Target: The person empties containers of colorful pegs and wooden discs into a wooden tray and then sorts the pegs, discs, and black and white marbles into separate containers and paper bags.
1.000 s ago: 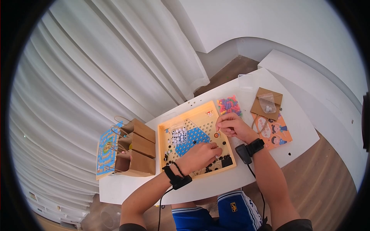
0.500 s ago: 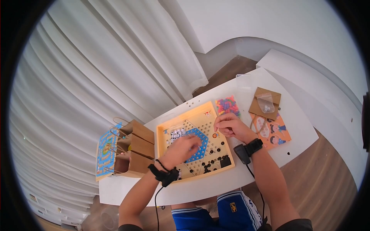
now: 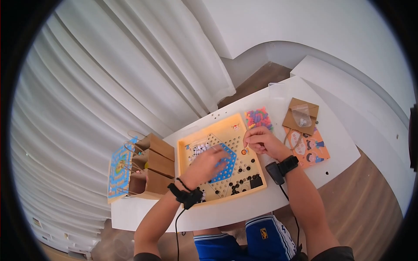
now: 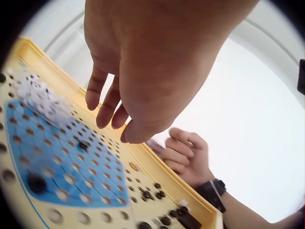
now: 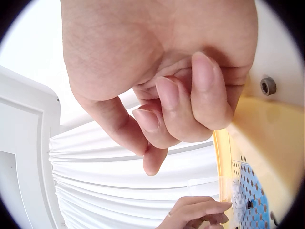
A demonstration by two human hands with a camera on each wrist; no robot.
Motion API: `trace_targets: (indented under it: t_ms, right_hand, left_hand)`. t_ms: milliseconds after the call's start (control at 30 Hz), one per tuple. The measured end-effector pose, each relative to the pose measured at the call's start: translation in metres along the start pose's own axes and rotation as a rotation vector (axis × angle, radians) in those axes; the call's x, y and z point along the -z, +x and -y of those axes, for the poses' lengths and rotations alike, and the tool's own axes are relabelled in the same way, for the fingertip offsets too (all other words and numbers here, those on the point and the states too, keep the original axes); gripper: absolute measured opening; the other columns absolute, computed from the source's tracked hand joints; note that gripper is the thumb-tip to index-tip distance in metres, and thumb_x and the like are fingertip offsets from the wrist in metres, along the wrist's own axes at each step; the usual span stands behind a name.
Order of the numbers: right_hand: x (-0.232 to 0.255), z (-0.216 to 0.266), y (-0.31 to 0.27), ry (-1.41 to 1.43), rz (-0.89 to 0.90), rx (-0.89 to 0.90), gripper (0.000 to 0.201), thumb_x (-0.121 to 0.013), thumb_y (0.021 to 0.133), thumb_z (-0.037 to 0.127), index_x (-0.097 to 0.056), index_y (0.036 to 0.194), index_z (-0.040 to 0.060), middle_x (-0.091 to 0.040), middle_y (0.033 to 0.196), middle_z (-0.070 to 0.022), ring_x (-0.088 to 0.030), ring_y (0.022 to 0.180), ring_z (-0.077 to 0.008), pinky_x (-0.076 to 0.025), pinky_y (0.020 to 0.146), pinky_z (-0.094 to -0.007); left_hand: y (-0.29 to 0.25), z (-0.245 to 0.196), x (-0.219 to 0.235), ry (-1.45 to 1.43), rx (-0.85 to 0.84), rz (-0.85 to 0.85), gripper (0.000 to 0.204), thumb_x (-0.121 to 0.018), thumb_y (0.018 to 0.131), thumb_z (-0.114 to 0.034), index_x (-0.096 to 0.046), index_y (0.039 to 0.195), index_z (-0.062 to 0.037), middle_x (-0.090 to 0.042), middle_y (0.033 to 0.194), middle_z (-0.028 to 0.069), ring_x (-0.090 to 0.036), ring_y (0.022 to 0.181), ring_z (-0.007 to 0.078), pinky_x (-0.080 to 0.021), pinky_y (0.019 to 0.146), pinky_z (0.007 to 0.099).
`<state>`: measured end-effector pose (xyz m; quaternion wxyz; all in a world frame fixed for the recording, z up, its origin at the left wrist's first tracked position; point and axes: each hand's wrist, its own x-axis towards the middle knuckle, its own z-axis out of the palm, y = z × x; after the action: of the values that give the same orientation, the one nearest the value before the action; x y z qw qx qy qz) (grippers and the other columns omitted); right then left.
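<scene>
Above the blue hexagon (image 3: 227, 162) of a yellow-framed game board (image 3: 226, 123), my left hand (image 3: 202, 167) hovers, slightly blurred. The left wrist view shows that hand (image 4: 147, 67) with its fingers hanging relaxed and apart, nothing seen in them. A clear box of white pieces (image 4: 40, 95) lies beside it on the board, and a black piece (image 4: 84, 145) sits on the blue area. Beyond the board's right edge, my right hand (image 3: 265, 143) stays raised. Its fingers (image 5: 209, 95) are curled toward the palm, with no object visible in them.
Black pieces (image 3: 238, 188) gather in the board's near right part. Paper bags (image 3: 159, 161) stand to the left. Colourful pieces (image 3: 257, 118) lie past the far right corner; a flat brown bag (image 3: 296, 114) and an orange booklet (image 3: 321, 153) lie to the right.
My left hand has moved left from above the near right black pieces to above the blue hexagon, and its fingers have loosened. My right hand has barely moved.
</scene>
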<state>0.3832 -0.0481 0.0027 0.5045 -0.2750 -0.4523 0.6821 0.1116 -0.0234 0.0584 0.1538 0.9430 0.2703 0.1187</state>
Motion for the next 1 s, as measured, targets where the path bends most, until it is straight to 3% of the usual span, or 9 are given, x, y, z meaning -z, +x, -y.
trace_targets:
  t_ms: [33,100,200,300,733,1000]
  right_hand:
    - [0.000,0.000,0.000,0.005,-0.001,0.003,0.018,-0.062,0.097,0.011,-0.069,0.089,-0.0027,-0.041,0.056,0.0063,-0.033,0.046,-0.0022,-0.023,0.043,-0.0221]
    - [0.000,0.000,0.000,0.006,0.002,0.008,0.018,-0.062,0.097,0.011,-0.069,0.089,-0.0025,-0.041,0.057,0.0065,-0.034,0.046,-0.0019,-0.024,0.043,-0.0219]
    - [-0.001,0.001,-0.001,0.001,0.003,0.010,0.018,-0.062,0.097,0.012,-0.070,0.089,-0.0020,-0.041,0.057,0.0068,-0.034,0.046,-0.0016,-0.024,0.043,-0.0216]
    - [0.000,0.002,-0.001,-0.012,-0.004,0.004,0.018,-0.062,0.098,0.012,-0.070,0.089,-0.0016,-0.041,0.057,0.0071,-0.034,0.046,-0.0014,-0.024,0.043,-0.0215]
    - [-0.002,0.004,-0.002,-0.044,0.010,0.016,0.019,-0.060,0.099,0.012,-0.067,0.088,-0.0018,-0.042,0.057,0.0060,-0.036,0.047,-0.0025,-0.024,0.043,-0.0216]
    - [-0.002,0.004,-0.001,-0.023,0.002,0.009,0.018,-0.061,0.097,0.012,-0.070,0.089,-0.0026,-0.041,0.057,0.0071,-0.034,0.046,-0.0013,-0.024,0.043,-0.0211]
  left_hand:
    - [0.004,-0.012,-0.005,-0.002,0.002,-0.002,0.022,-0.071,0.089,-0.004,-0.072,0.110,-0.0046,-0.067,0.111,0.0141,-0.070,0.092,0.0300,-0.057,0.083,0.0388]
    - [0.012,-0.030,-0.017,0.036,-0.231,0.034,0.025,-0.072,0.088,-0.007,-0.072,0.113,-0.0070,-0.067,0.117,0.0114,-0.068,0.105,0.0291,-0.055,0.092,0.0407]
    - [0.019,-0.041,-0.034,0.095,-0.372,0.010,0.024,-0.073,0.088,-0.009,-0.073,0.112,-0.0081,-0.067,0.117,0.0083,-0.065,0.112,0.0265,-0.053,0.097,0.0413]
    - [0.022,-0.050,-0.035,0.105,-0.377,0.097,0.027,-0.073,0.088,-0.012,-0.073,0.115,-0.0087,-0.069,0.116,0.0056,-0.065,0.113,0.0251,-0.052,0.098,0.0406]
    - [0.016,-0.051,-0.035,0.103,-0.441,0.191,0.036,-0.072,0.087,-0.017,-0.071,0.121,-0.0089,-0.070,0.126,0.0038,-0.063,0.119,0.0246,-0.048,0.101,0.0412]
    - [0.017,-0.044,-0.043,0.152,-0.411,0.124,0.020,-0.070,0.087,-0.012,-0.069,0.107,-0.0084,-0.068,0.110,0.0062,-0.065,0.106,0.0258,-0.050,0.095,0.0402]
